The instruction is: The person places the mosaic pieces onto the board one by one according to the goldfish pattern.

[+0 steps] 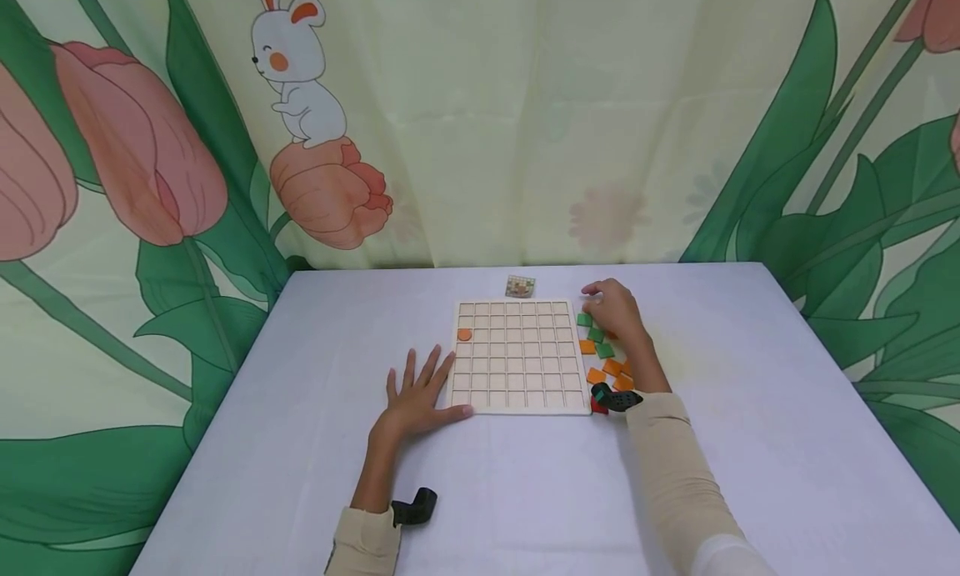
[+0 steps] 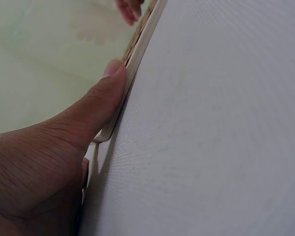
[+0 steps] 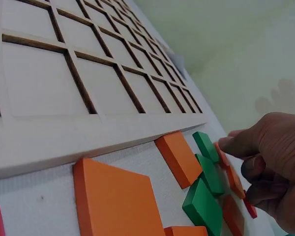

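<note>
A pale wooden grid board (image 1: 521,358) lies flat on the table, with one orange piece (image 1: 464,334) in a cell of its left column. My left hand (image 1: 416,405) rests at the board's front left corner, fingers spread; its thumb (image 2: 105,91) touches the front edge. To the right of the board lie loose square tiles: green tiles (image 3: 202,206), orange tiles (image 3: 115,196) and red ones. Over the far end of these tiles is my right hand (image 1: 617,311), index finger and thumb apart. In the right wrist view its other fingers look bent, close to an orange tile (image 3: 234,182).
A small patterned card or block (image 1: 520,286) sits behind the board. The white-covered table (image 1: 300,351) meets a printed curtain (image 1: 480,142) at its back edge. Black wrist cameras (image 1: 415,507) are strapped to both forearms.
</note>
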Action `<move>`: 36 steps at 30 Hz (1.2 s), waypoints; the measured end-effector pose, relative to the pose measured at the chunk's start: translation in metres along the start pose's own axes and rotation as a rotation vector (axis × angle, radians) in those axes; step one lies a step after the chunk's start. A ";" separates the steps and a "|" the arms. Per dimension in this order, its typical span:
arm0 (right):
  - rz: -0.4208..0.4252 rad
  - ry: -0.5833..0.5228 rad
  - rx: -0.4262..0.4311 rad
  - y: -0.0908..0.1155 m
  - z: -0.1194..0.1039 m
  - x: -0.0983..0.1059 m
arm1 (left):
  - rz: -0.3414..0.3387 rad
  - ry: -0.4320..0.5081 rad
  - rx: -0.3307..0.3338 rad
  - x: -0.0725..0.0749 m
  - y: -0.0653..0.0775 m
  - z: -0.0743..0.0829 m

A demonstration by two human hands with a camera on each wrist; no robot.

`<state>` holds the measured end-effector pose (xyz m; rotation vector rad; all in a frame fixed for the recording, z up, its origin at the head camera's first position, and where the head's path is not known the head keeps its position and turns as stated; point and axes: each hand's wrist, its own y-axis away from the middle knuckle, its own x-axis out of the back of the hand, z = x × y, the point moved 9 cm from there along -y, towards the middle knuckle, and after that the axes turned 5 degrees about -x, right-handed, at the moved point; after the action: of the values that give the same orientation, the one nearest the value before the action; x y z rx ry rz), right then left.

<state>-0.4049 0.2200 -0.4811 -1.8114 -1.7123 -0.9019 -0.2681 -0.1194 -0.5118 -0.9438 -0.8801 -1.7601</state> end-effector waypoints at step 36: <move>-0.024 0.123 0.036 0.006 0.014 -0.002 | 0.014 -0.017 -0.006 -0.001 0.000 -0.001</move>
<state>-0.3971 0.2285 -0.4912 -1.6797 -1.6665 -0.9651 -0.2683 -0.1196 -0.5130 -0.9674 -0.8774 -1.7457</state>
